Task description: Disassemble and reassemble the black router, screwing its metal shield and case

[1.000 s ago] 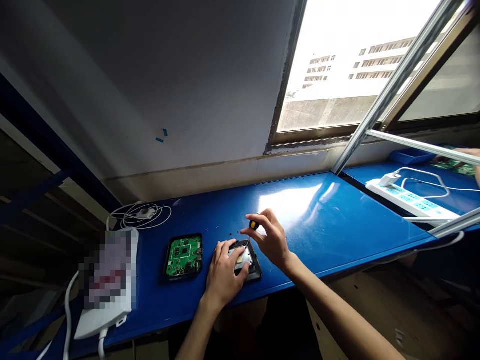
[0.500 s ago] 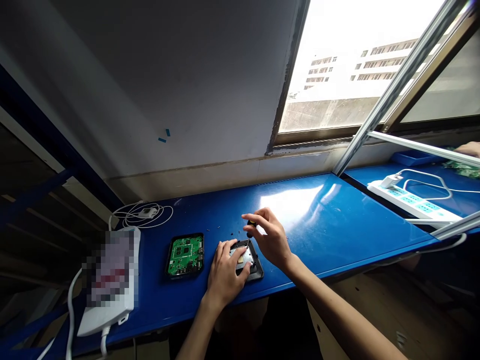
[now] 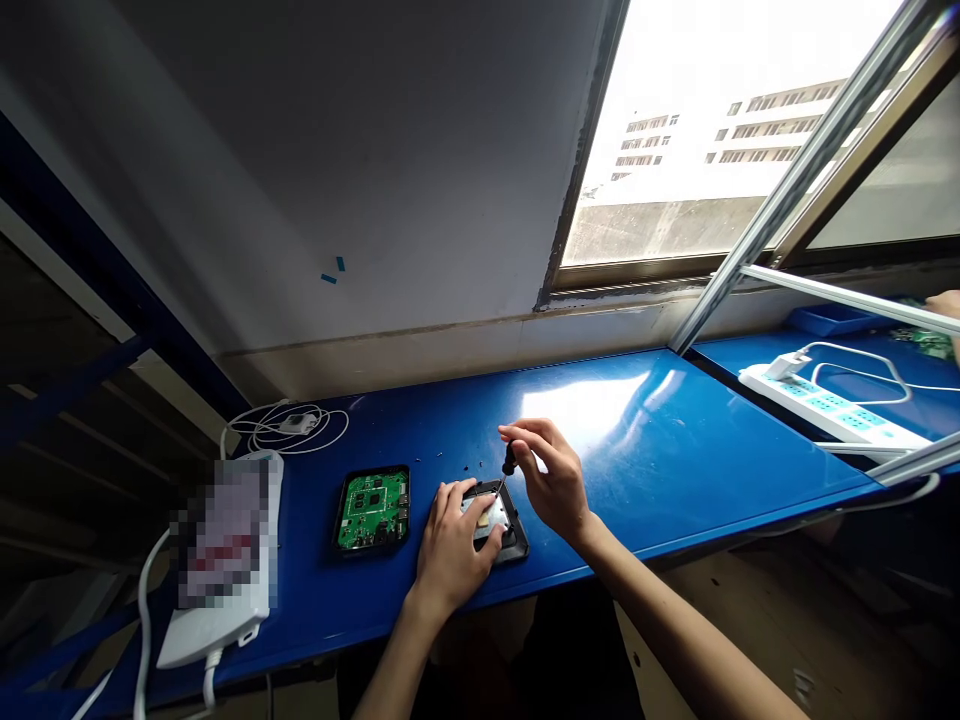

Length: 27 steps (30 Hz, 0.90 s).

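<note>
Left hand (image 3: 450, 545) is pressing flat on the black case (image 3: 501, 523) near the bench's (image 3: 675, 440) front edge, steadying it; right hand (image 3: 551, 478) is pinching a screwdriver (image 3: 508, 465) upright over its back corner. Green circuit board (image 3: 371, 508) is lying just left.

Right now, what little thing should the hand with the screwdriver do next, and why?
Probably turn the screwdriver a bit more. The right hand pinches its handle upright, with the tip down inside the black case, likely on a screw too small to see. The left hand presses the case flat on the bench, so it should not slip.
</note>
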Tool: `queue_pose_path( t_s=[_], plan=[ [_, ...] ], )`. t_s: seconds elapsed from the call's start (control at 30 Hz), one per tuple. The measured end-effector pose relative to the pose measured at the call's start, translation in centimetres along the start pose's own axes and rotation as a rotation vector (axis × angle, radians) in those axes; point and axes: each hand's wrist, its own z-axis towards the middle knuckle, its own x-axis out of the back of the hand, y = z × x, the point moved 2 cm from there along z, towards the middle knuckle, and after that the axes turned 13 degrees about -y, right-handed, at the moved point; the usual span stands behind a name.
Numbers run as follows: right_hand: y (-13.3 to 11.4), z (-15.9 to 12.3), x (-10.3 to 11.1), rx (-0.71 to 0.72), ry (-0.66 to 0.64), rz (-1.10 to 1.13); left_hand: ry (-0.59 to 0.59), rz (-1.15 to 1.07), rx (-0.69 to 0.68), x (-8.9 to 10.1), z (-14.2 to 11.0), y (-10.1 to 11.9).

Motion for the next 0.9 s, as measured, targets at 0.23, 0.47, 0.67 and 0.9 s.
queue_pose_path(
  t_s=[0.23, 0.47, 0.67, 0.9],
  plan=[
    [0.1, -0.3, 0.3, 0.0, -0.068, 0.103, -0.001, -0.005, -0.001, -0.1, 0.0, -0.1],
    [1.2, -0.4, 0.5, -0.042, 0.062, 0.136, -0.003, -0.003, -0.007, 0.0, 0.0, 0.0],
    [0.9, -0.3, 0.6, 0.008, -0.169, 0.269, 0.0, -0.006, -0.009, -0.1, 0.0, 0.0],
    [0.9, 0.5, 0.1, -0.016, -0.019, 0.06, -0.006, 0.006, -0.006, -0.1, 0.1, -0.1]
  ],
)
